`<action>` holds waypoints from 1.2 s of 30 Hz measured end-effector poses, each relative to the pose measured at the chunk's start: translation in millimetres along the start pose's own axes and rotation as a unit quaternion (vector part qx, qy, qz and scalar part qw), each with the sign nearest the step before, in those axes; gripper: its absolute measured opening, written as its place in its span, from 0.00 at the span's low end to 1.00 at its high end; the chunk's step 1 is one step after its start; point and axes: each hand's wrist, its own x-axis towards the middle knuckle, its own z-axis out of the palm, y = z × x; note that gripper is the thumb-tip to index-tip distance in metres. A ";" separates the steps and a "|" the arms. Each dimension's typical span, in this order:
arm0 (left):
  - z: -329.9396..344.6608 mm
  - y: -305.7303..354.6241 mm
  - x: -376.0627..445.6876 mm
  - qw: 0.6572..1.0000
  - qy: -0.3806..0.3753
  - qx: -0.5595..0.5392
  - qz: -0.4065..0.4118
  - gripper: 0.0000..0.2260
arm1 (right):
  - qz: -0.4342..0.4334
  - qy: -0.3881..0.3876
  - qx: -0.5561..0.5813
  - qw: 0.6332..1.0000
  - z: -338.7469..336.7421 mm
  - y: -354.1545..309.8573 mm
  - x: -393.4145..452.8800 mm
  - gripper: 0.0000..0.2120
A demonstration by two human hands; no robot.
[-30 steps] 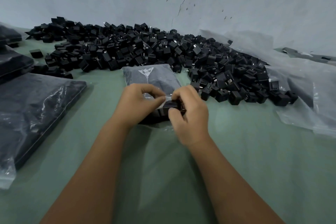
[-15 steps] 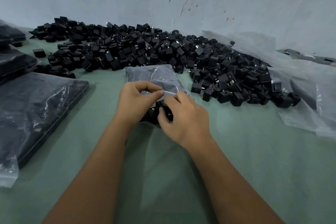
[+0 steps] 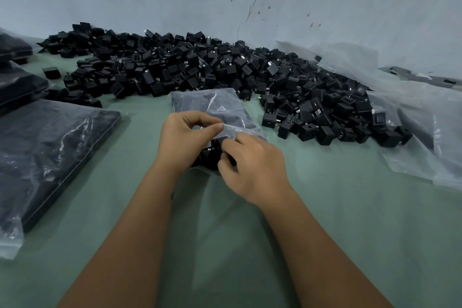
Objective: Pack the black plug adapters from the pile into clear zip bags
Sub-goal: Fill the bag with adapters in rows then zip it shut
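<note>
A big pile of black plug adapters [image 3: 225, 75] lies on the green table along the wall. In front of it lies a stack of clear zip bags [image 3: 215, 106]. My left hand [image 3: 185, 140] pinches the open edge of one clear bag between thumb and forefinger. My right hand [image 3: 252, 167] grips a black plug adapter [image 3: 212, 155] at the mouth of that bag, fingers curled round it. Most of the adapter is hidden by both hands.
Filled bags of black adapters [image 3: 47, 152] lie at the left, more stacked behind them [image 3: 17, 82]. Large loose clear plastic sheeting [image 3: 425, 132] covers the right side. The green table surface [image 3: 350, 207] stretches toward me.
My right hand has moved left and slightly toward me, pushing the adapter further under the bag's edge. My left hand keeps its pinch on the bag.
</note>
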 end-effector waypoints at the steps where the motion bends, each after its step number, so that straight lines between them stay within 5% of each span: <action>1: -0.1 -0.2 0.0 1.000 0.000 -0.003 -0.003 0.04 | -0.004 0.002 0.003 1.000 0.6 0.4 -0.2 0.07; 19: -3.1 6.6 0.1 0.997 -0.079 -0.009 0.018 0.04 | 0.006 0.062 -0.047 0.997 3.0 -2.3 2.7 0.14; 23: -3.2 12.3 0.3 0.990 -0.121 -0.030 0.069 0.04 | 0.018 0.015 -0.048 0.999 10.2 -1.9 2.5 0.03; 28: 1.3 14.1 -0.3 0.985 -0.142 -0.060 0.078 0.04 | 0.026 -0.098 -0.062 0.993 11.2 -6.1 5.2 0.13; 36: 0.9 20.2 -2.9 0.982 -0.162 -0.084 0.053 0.07 | 0.048 -0.081 0.013 0.996 12.6 -10.5 9.1 0.08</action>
